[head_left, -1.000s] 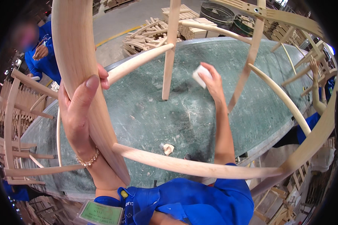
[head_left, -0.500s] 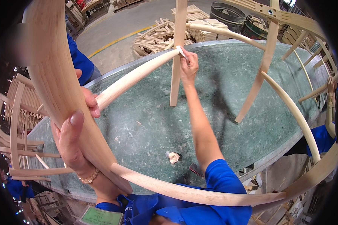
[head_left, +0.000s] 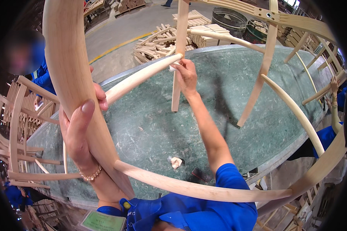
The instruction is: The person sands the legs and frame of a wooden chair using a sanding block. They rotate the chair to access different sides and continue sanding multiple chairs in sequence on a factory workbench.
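A pale bare-wood chair frame point(head_left: 69, 61) stands on the green tabletop point(head_left: 142, 142). My left hand point(head_left: 76, 134) wraps round its thick near leg, thumb on the front and fingers behind. From that leg a rounded rail point(head_left: 142, 78) runs to an upright leg point(head_left: 176, 94). My right hand point(head_left: 187, 79) is at their joint, pinching a small white wad point(head_left: 174, 67), perhaps cloth or paper, just under the rail's end. A crumpled cream-coloured lump point(head_left: 176, 162) lies on the tabletop, beside a dark flat object point(head_left: 201, 174).
A lower rail point(head_left: 196, 188) of the frame crosses close to my body. More wooden frames stand at left point(head_left: 15, 134) and far right. People in blue work at both sides. Wood parts point(head_left: 154, 42) are piled on the floor beyond the table, near dark round bins point(head_left: 229, 21).
My right hand has slid from the far side of the joint to below the rail's end, taking the white wad along. The frame and my left hand have shifted slightly right in view.
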`<state>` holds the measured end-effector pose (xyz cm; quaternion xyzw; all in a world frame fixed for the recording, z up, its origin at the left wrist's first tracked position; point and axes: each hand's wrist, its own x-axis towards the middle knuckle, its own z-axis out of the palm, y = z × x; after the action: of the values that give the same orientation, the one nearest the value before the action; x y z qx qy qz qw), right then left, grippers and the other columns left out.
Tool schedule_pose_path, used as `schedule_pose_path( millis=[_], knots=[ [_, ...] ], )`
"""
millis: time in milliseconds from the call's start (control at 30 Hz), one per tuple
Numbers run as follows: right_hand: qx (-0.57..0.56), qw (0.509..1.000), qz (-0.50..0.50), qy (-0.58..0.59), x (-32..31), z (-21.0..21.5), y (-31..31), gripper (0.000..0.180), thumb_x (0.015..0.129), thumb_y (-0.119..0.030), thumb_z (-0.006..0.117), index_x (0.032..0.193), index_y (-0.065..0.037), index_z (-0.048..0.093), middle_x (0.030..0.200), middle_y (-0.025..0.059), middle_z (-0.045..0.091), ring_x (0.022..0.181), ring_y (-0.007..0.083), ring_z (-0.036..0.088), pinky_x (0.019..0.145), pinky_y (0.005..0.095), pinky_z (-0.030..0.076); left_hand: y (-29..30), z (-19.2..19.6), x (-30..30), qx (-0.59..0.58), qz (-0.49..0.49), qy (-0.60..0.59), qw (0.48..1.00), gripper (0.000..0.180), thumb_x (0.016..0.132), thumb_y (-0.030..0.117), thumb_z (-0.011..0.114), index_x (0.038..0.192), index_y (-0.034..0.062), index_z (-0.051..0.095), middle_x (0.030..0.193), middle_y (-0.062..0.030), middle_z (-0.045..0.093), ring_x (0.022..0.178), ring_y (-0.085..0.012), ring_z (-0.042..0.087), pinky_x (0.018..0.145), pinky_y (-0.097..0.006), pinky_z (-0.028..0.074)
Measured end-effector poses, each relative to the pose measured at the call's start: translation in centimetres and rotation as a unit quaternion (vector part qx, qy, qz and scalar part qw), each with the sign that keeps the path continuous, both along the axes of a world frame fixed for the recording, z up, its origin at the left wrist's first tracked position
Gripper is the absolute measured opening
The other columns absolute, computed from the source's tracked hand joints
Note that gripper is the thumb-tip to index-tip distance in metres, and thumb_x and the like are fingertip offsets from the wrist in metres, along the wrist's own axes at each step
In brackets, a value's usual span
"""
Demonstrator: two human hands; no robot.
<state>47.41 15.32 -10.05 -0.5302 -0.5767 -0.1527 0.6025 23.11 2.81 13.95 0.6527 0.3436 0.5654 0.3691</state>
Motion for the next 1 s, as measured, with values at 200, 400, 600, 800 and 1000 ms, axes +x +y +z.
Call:
schedule_pose_path(
  millis=[200,400,600,800,1000],
  knots=[
    [-0.029,0.979,-0.108,-0.17,8.1,1.8,0.2,0.015,0.074,-0.001,0.065,0.082,-0.012,0.069,0.088,0.0058,0.058,0.084,0.0247,0.058,0.07,0.0376,0.047,-0.1,0.4,0.5,-0.008,-0.014,-0.008,1.0,0.072,0.074,0.035,0.063,0.124,-0.0127,0.045,0.077,-0.0073,0.057,0.073,-0.011,0.051,0.077,-0.025,0.037],
    [-0.023,1.0,0.004,-0.007,9.0,4.8,-1.1,0.023,0.075,0.005,0.06,0.084,-0.012,0.072,0.087,0.0069,0.058,0.082,0.0255,0.058,0.072,0.0364,0.048,-0.5,-0.2,0.5,-0.01,0.015,-0.008,1.0,0.071,0.074,0.036,0.062,0.123,-0.0127,0.045,0.076,-0.0077,0.057,0.073,-0.0116,0.051,0.076,-0.025,0.037],
    [-0.114,0.982,0.042,-0.142,5.8,2.1,-1.3,0.015,0.075,-0.002,0.066,0.082,-0.014,0.071,0.087,0.0029,0.056,0.086,0.0237,0.057,0.075,0.0368,0.049,-0.3,-0.2,0.7,0.004,0.016,0.006,1.0,0.073,0.073,0.038,0.062,0.124,-0.0125,0.045,0.074,-0.0081,0.056,0.071,-0.0119,0.052,0.077,-0.025,0.037],
    [-0.091,0.995,0.005,-0.039,11.6,4.9,0.4,0.021,0.08,-0.002,0.06,0.09,-0.015,0.073,0.087,0.0058,0.059,0.084,0.0242,0.06,0.074,0.0335,0.05,0.0,-0.4,0.3,0.015,0.012,0.013,1.0,0.076,0.071,0.041,0.062,0.123,-0.0117,0.044,0.072,-0.0079,0.055,0.071,-0.012,0.052,0.082,-0.027,0.037],
    [-0.229,0.954,0.183,-0.061,9.3,10.9,2.6,0.032,0.08,-0.002,0.056,0.107,-0.014,0.069,0.098,0.0117,0.067,0.091,0.03,0.063,0.077,0.038,0.05,0.5,-0.6,0.2,0.023,0.008,0.016,1.0,0.074,0.072,0.041,0.062,0.123,-0.0099,0.045,0.073,-0.0084,0.055,0.071,-0.0122,0.051,0.084,-0.028,0.036]
  ],
)
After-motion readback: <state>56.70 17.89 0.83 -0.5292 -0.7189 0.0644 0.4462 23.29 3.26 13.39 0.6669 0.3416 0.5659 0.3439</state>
